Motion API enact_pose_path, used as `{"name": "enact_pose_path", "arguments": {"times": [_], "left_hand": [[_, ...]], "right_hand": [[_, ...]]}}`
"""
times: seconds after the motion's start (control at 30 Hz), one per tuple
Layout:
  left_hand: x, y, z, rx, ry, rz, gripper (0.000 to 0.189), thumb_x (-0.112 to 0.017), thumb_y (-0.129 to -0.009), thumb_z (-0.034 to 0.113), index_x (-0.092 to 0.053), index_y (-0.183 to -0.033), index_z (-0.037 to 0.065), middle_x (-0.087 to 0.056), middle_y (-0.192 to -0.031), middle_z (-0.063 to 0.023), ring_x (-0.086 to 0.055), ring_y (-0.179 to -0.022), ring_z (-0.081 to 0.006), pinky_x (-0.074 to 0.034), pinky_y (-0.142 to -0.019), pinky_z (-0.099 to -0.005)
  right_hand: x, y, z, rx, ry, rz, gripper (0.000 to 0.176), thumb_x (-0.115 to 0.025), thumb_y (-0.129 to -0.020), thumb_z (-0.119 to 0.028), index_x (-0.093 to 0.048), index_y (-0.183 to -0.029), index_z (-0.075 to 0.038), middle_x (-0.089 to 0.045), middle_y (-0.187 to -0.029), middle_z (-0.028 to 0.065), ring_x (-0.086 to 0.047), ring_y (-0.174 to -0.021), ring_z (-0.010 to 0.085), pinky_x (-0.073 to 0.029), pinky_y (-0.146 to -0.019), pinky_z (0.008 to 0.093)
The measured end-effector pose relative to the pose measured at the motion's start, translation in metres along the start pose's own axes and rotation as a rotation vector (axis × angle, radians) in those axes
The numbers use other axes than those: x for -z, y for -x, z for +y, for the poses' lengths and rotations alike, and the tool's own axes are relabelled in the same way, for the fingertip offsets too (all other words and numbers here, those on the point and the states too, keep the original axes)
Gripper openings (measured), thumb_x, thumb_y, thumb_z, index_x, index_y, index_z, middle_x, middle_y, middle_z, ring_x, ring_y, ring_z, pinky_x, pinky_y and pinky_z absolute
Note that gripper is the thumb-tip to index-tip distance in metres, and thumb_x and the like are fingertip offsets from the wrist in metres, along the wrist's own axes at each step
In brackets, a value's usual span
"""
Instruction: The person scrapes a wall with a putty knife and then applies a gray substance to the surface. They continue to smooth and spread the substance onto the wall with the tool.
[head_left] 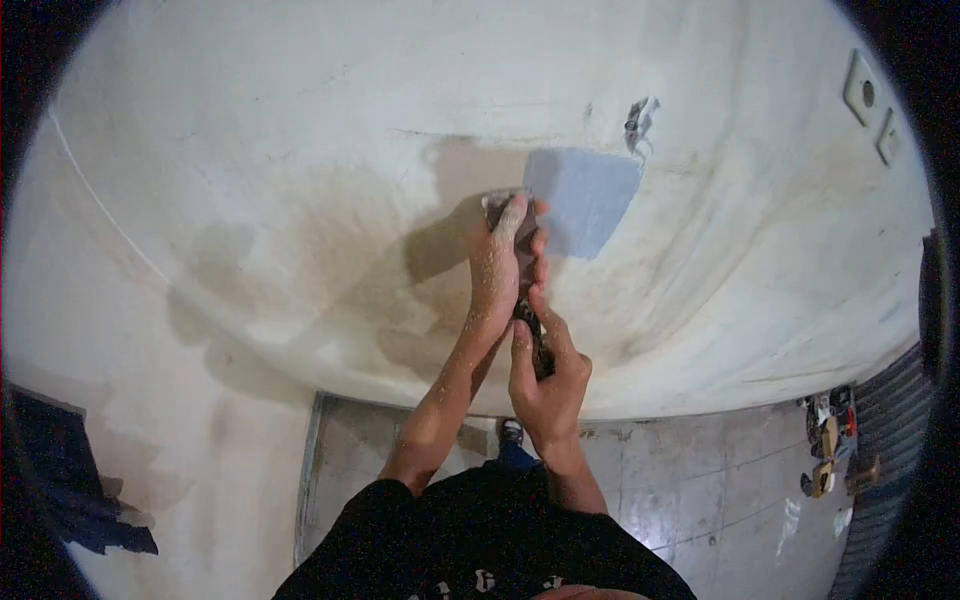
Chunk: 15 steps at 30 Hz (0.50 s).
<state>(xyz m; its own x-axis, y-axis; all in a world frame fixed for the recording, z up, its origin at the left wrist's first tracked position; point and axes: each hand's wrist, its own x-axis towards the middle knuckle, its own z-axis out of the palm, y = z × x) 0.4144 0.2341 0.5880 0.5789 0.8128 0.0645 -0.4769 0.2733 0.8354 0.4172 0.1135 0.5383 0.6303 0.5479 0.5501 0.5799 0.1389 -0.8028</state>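
against the pale, stained wall (330,100), a flat brown tool (525,255) stands roughly lengthwise between both hands, its top end just beside the lower left side of a grey-blue patch (585,205). the left hand (494,268) is closed round the broad upper part, thumb laid along the near face and fingertips curling past the right edge; pale specks dot this hand and its forearm. the right hand (552,372), lower down, grips the dark handle (543,358) between thumb and fingers. whether the tool's tip touches the wall i cannot tell. shadows spread over the wall to the left of the hands. above the patch is a ragged, dark-marked hole (636,122), and far to the right sit two socket plates (862,90). below are the tiled floor (690,490), a shoe (511,432) and the black shirt (480,535); at lower right, assorted items (826,445) lie near a ribbed grey panel (885,460).
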Motion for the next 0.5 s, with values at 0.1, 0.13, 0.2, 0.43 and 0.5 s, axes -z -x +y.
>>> {"name": "enact_pose_path", "arguments": {"times": [0.1, 0.13, 0.2, 0.43, 0.5], "left_hand": [[-0.001, -0.005, -0.014, -0.016, 0.005, -0.037, 0.035, -0.054, -0.095, 0.038, -0.06, -0.098, 0.005, -0.051, -0.058, -0.0011, -0.047, -0.037, -0.0123, -0.034, -0.033, -0.0257], [-0.006, -0.008, -0.013, -0.026, 0.024, -0.057, 0.035, -0.054, -0.095, 0.038, -0.06, -0.098, 0.004, -0.051, -0.057, -0.001, -0.047, -0.037, -0.0124, -0.034, -0.033, -0.0258], [-0.016, -0.007, -0.007, -0.051, 0.057, -0.096, 0.035, -0.054, -0.095, 0.038, -0.06, -0.099, 0.003, -0.051, -0.057, -0.0008, -0.047, -0.037, -0.0126, -0.034, -0.033, -0.0261], [-0.029, -0.014, 0.002, 0.054, 0.017, -0.207, 0.038, -0.054, -0.094, 0.04, -0.063, -0.098, 0.004, -0.047, -0.055, 0.0028, -0.044, -0.036, -0.011, -0.035, -0.035, -0.0248], [-0.029, -0.019, -0.004, 0.091, 0.005, -0.217, 0.039, -0.054, -0.093, 0.042, -0.063, -0.096, 0.004, -0.046, -0.054, 0.0035, -0.043, -0.036, -0.0106, -0.035, -0.035, -0.0244]], "right_hand": [[0.003, 0.001, 0.009, -0.077, -0.152, 0.029, 0.036, -0.061, -0.09, -0.007, -0.054, -0.125, -0.003, -0.069, -0.081, 0.0148, -0.064, -0.06, 0.0153, -0.046, -0.052, 0.0267], [0.004, 0.001, 0.008, -0.166, -0.238, 0.036, 0.037, -0.061, -0.091, -0.008, -0.052, -0.126, -0.003, -0.068, -0.077, 0.0128, -0.062, -0.057, 0.0148, -0.045, -0.05, 0.0259], [0.008, -0.004, 0.003, -0.354, -0.503, 0.021, 0.034, -0.057, -0.095, -0.014, -0.048, -0.126, -0.003, -0.061, -0.067, 0.0078, -0.051, -0.046, 0.0105, -0.036, -0.041, 0.023], [0.035, 0.004, -0.022, -0.541, -0.856, -0.122, 0.038, -0.043, -0.099, -0.026, -0.04, -0.129, -0.002, -0.058, -0.076, 0.0108, -0.04, -0.038, 0.0092, -0.028, -0.033, 0.0219], [0.034, 0.007, -0.016, -0.475, -0.796, -0.089, 0.039, -0.043, -0.099, -0.027, -0.04, -0.129, -0.001, -0.058, -0.077, 0.0109, -0.04, -0.037, 0.0093, -0.028, -0.033, 0.0218]]}}
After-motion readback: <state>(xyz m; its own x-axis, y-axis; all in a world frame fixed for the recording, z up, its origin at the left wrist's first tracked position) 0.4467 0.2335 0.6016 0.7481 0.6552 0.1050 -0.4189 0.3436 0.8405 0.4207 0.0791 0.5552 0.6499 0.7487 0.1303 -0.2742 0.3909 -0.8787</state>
